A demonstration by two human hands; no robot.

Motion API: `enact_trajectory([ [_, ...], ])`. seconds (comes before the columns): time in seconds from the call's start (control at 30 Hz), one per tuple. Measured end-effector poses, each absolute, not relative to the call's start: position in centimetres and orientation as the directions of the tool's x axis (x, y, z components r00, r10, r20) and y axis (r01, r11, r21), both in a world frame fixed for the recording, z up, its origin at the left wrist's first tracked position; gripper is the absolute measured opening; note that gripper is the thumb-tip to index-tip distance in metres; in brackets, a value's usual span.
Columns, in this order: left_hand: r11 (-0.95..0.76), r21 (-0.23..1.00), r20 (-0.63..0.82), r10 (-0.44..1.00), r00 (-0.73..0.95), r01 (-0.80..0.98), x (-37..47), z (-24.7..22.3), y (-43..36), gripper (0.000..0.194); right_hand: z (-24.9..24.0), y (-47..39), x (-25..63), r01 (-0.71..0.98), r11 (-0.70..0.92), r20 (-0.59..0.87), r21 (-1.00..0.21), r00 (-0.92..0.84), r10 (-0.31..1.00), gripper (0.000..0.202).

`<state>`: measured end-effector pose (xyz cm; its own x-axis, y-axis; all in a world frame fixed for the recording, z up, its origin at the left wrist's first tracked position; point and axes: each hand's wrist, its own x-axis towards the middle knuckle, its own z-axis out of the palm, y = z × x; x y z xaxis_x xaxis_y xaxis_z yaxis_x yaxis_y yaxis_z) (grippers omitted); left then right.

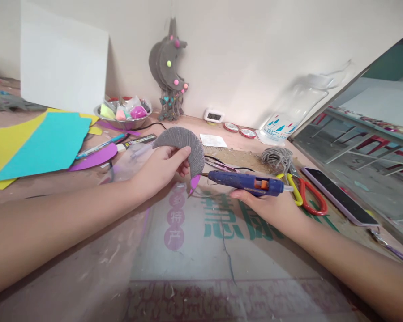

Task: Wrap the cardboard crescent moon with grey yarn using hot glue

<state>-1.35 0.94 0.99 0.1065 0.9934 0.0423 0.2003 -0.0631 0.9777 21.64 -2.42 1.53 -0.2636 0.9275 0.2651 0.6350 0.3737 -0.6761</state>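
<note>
A crescent wrapped in grey yarn (192, 142) is held up by my left hand (164, 167), the thumb on its face and the fingers curled behind. Purple material (195, 184) shows near its lower tip. My right hand (268, 203) grips a blue glue gun (245, 181) with a white glue stick out of its back. The gun's nozzle points left and meets or nearly meets the crescent's lower right edge; exact contact cannot be told. A plastic sheet with green and purple print (195, 264) lies below both hands.
Left: cyan sheet (45, 145), yellow sheet (10, 138), pens, bowl of clay packets (122, 121). Behind: decorated grey moon (169, 62), small clock (214, 116), plastic jug (282, 116). Right: yarn bundle (277, 159), red-handled scissors (312, 197), phone (339, 195).
</note>
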Motion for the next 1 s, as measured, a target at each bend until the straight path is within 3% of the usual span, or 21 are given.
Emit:
enact_trajectory([
  [0.57,-0.024,0.994,0.01,0.992,0.126,0.104,-1.32,0.78,1.07,0.036,1.67,-2.39,21.58,0.658,0.424,0.363,-0.622,-0.237,0.901,0.016],
  [1.0,-0.028,0.997,0.02,0.995,0.096,0.077,-1.24,0.64,1.36,0.036,1.41,-2.08,21.73,0.696,0.408,0.355,-0.591,-0.23,0.906,0.02],
])
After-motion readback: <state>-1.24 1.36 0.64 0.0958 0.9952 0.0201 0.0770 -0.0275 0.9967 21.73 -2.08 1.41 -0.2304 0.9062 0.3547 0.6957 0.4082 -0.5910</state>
